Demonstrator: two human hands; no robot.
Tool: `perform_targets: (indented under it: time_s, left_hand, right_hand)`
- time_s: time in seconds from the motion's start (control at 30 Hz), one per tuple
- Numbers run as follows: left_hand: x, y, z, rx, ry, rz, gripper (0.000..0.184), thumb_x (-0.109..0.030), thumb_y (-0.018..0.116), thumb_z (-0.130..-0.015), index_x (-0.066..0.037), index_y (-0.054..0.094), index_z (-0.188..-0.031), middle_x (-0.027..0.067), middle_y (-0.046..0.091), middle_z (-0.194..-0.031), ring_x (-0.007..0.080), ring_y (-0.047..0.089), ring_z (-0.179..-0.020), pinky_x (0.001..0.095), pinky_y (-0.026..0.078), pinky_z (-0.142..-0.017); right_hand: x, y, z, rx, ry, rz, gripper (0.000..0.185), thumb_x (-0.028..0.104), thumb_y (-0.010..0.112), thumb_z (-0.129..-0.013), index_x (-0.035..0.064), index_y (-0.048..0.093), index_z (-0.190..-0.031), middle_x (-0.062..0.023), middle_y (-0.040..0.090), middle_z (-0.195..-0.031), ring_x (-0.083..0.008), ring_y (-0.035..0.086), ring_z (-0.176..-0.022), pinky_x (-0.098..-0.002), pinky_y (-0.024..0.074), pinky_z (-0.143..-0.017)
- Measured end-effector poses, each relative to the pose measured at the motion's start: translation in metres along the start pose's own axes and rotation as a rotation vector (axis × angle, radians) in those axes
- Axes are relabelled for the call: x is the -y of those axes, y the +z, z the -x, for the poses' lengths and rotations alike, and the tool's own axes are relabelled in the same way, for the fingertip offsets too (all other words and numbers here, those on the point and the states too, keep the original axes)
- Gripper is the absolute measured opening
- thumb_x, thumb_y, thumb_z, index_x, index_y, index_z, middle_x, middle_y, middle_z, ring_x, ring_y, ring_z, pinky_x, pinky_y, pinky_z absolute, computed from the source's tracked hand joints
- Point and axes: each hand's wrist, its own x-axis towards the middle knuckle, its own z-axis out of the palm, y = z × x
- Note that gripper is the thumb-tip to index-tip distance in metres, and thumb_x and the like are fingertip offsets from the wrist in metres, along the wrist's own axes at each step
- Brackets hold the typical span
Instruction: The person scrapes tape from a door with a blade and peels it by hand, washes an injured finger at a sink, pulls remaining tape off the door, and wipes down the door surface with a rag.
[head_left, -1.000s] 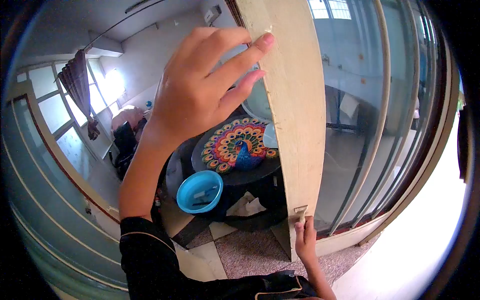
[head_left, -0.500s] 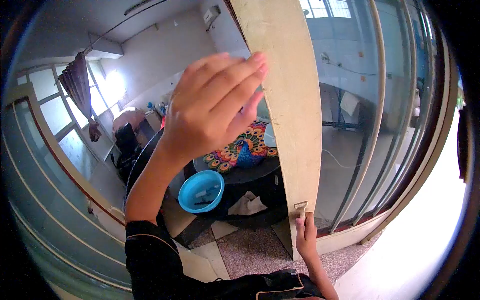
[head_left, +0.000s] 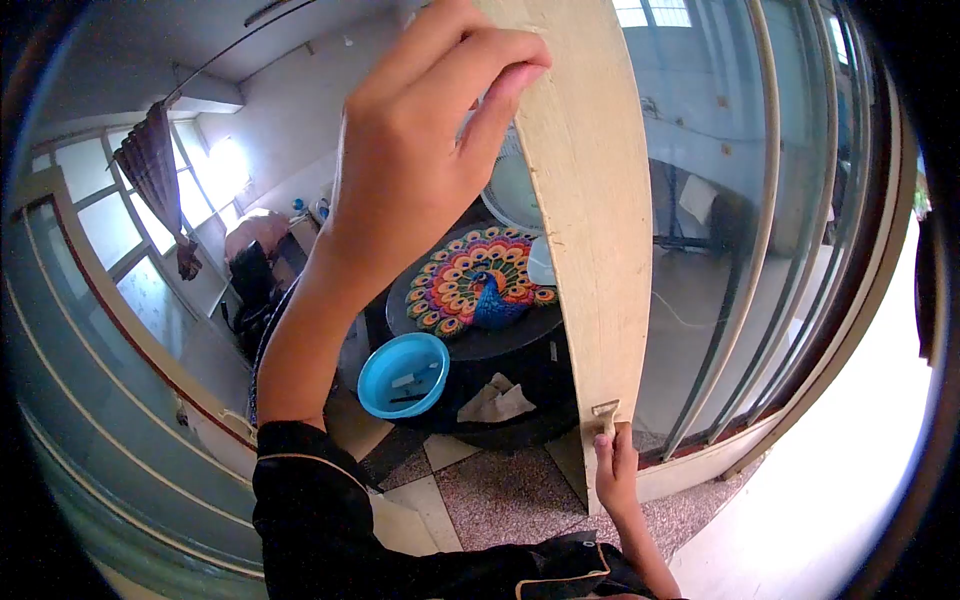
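Observation:
A cream-painted door edge (head_left: pixel 590 230) stands upright in front of me. My left hand (head_left: pixel 430 120) is raised at its upper part, with the thumb and forefinger pinched together in front of it. Whatever lies between those fingertips, if anything, is too small to make out. Lower down, my right hand (head_left: pixel 617 468) is closed round a small metal door handle (head_left: pixel 606 411). Behind the door is a dark round table (head_left: pixel 470 350) bearing a colourful peacock mat (head_left: pixel 487 290). A blue basin (head_left: pixel 402 374) with small objects inside sits in front, left of a beige cloth (head_left: pixel 497 399).
Barred glass (head_left: pixel 700 250) extends to the right of the door edge, and another barred panel (head_left: pixel 120 380) stands at the left. Past the opening are a curtain (head_left: pixel 152 175) by bright windows and dark piled items (head_left: pixel 255 285). The floor (head_left: pixel 500 490) is speckled tile.
My left hand has moved up along the door edge, and its outstretched fingers have bent into a pinch. My right hand stays on the handle.

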Motion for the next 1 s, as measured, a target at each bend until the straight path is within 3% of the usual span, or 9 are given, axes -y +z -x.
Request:
perform_targets:
  time_s: [0.1,0.2,0.27,0.47,0.67,0.9,1.0]
  left_hand:
    - [0.000,0.002,0.001,0.039,-0.163,0.056,0.008,-0.002,0.065,-0.082,-0.003,0.066,-0.090,0.0049,0.058,-0.083,0.0118,0.055,-0.068,0.0244,0.044,-0.060]
    - [0.012,0.002,-0.001,0.010,0.211,-0.024,0.008,-0.002,0.064,-0.084,-0.003,0.064,-0.092,0.0058,0.058,-0.082,0.0136,0.056,-0.068,0.0258,0.045,-0.061]
    - [0.000,0.000,0.003,0.072,-0.014,0.023,0.009,-0.001,0.062,-0.085,-0.003,0.063,-0.094,0.0056,0.058,-0.082,0.0145,0.056,-0.069,0.0271,0.045,-0.062]
    - [0.004,0.002,0.006,0.004,-0.116,0.176,0.012,0.000,0.063,-0.083,-0.002,0.062,-0.095,0.0039,0.056,-0.082,0.0118,0.053,-0.069,0.0254,0.044,-0.062]
    - [0.007,-0.002,0.006,0.086,0.007,0.100,0.013,0.000,0.064,-0.081,-0.002,0.061,-0.094,0.0044,0.056,-0.081,0.0109,0.050,-0.067,0.0226,0.042,-0.061]
    - [0.007,0.002,0.026,-0.006,-0.086,0.226,0.017,0.001,0.068,-0.077,-0.002,0.061,-0.093,0.0064,0.062,-0.087,0.0127,0.061,-0.074,0.0242,0.048,-0.068]
    - [-0.005,-0.009,0.019,0.063,-0.129,0.084,0.020,0.000,0.070,-0.075,-0.002,0.061,-0.093,0.0065,0.065,-0.087,0.0139,0.066,-0.077,0.0252,0.051,-0.070]
  right_hand:
    - [0.004,-0.002,0.001,0.018,0.021,0.015,0.020,0.018,0.046,-0.097,0.0013,0.047,-0.107,-0.0258,0.057,-0.078,-0.0417,0.058,-0.071,-0.0414,0.0443,-0.060]
    - [0.005,-0.001,-0.001,0.016,0.033,-0.032,0.022,0.019,0.047,-0.097,0.0015,0.046,-0.111,-0.0261,0.057,-0.078,-0.0428,0.058,-0.072,-0.0411,0.0445,-0.060]
    - [0.006,-0.002,0.001,0.020,0.052,0.000,0.024,0.019,0.047,-0.096,0.0020,0.046,-0.114,-0.0262,0.057,-0.078,-0.0426,0.058,-0.071,-0.0409,0.0447,-0.061]
    - [0.004,0.000,0.000,-0.007,0.016,-0.002,0.026,0.018,0.047,-0.096,0.0019,0.047,-0.116,-0.0267,0.058,-0.080,-0.0432,0.060,-0.075,-0.0419,0.0451,-0.062]
    - [-0.001,0.002,0.001,-0.035,-0.014,-0.011,0.024,0.019,0.047,-0.096,0.0016,0.048,-0.113,-0.0263,0.058,-0.081,-0.0417,0.059,-0.071,-0.0411,0.0447,-0.061]
    - [0.006,0.002,-0.001,-0.040,-0.040,-0.033,0.023,0.020,0.047,-0.097,0.0009,0.048,-0.109,-0.0226,0.053,-0.067,-0.0352,0.056,-0.058,-0.0390,0.0408,-0.053]
    - [0.006,0.000,-0.001,-0.003,0.014,0.011,0.023,0.020,0.047,-0.097,0.0012,0.047,-0.109,-0.0224,0.053,-0.067,-0.0341,0.056,-0.058,-0.0379,0.0410,-0.053]
